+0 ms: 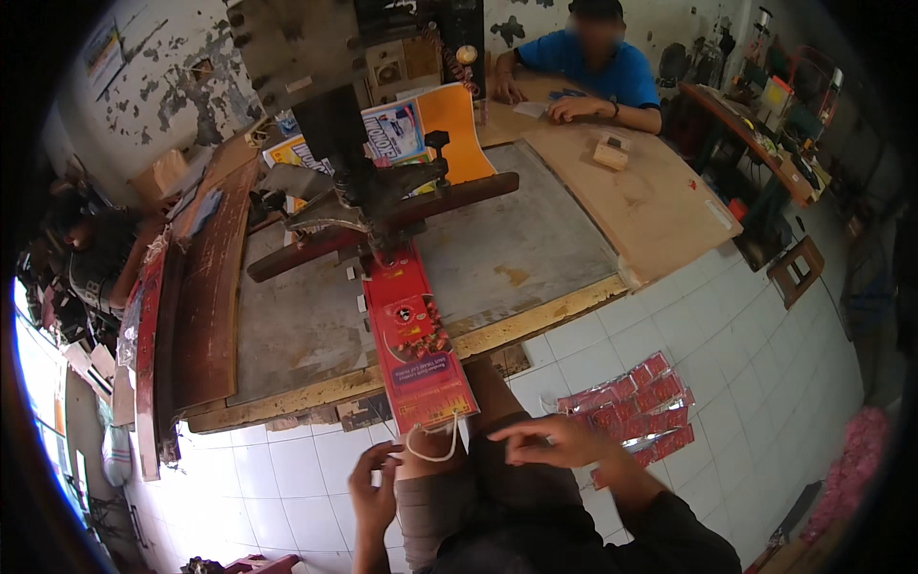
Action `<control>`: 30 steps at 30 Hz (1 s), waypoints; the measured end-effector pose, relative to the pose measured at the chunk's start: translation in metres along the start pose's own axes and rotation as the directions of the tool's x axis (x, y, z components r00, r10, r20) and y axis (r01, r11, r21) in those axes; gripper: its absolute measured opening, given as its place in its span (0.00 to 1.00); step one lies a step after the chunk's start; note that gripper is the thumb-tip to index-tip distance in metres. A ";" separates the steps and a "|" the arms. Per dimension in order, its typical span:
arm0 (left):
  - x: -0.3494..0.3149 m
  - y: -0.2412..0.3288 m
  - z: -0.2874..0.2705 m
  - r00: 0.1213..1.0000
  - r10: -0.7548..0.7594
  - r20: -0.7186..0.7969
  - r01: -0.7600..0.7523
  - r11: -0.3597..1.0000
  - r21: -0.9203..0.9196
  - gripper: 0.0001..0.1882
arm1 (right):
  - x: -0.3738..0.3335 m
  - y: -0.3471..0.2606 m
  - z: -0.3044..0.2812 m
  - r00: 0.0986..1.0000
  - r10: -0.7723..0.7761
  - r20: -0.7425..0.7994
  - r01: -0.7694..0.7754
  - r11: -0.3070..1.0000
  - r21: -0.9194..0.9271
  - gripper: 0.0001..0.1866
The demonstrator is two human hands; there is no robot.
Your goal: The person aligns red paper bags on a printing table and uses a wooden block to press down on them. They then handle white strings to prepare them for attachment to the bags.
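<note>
A long red printed bag (403, 335) lies flat on the metal tabletop, its far end under the head of a dark press (368, 215). Its near end juts over the table edge above my lap, with a looped white cord (435, 457) hanging from it. My left hand (375, 486) is beside the cord's left side, fingers loosely bent and apart, apparently holding nothing. To the right of the cord hovers my right hand (550, 443), index finger stretched out and the others partly bent, with nothing visible in it. Neither hand appears to touch the bag.
The press's long crossbar (459, 198) spans the metal table (545, 239). Red packs (631, 411) lie in rows on the tiled floor at right. Across the table sits a person in blue (612, 72), near a small wooden block (612, 151). Another person (100, 249) is at far left.
</note>
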State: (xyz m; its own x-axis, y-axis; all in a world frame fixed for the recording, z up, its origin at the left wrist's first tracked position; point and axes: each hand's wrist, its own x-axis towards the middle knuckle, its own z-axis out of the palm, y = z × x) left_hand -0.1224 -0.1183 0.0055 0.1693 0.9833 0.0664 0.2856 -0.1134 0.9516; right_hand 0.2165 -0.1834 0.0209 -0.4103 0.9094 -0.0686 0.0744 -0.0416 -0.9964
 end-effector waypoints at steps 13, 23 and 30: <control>0.104 -0.013 -0.013 0.805 0.543 0.239 -0.522 0.459 0.719 0.42 | 0.107 -0.017 -0.418 0.507 -0.569 -0.647 -0.714 0.143 -0.685 0.32; 0.132 -0.008 0.008 0.685 0.703 0.192 -0.556 0.333 0.761 0.25 | 0.108 0.015 -0.452 0.394 -0.729 -0.559 -0.743 0.105 -0.661 0.25; 0.134 -0.001 0.013 0.688 0.712 0.139 -0.557 0.395 0.731 0.25 | 0.112 0.003 -0.444 0.390 -0.642 -0.661 -0.658 0.307 -0.687 0.18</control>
State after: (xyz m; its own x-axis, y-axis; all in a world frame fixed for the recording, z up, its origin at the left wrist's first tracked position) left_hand -0.0873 0.0115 0.0098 0.4514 0.5758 0.6817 0.7077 -0.6963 0.1196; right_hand 0.5743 0.1016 0.0324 0.3927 0.6547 0.6459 0.9175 -0.3269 -0.2265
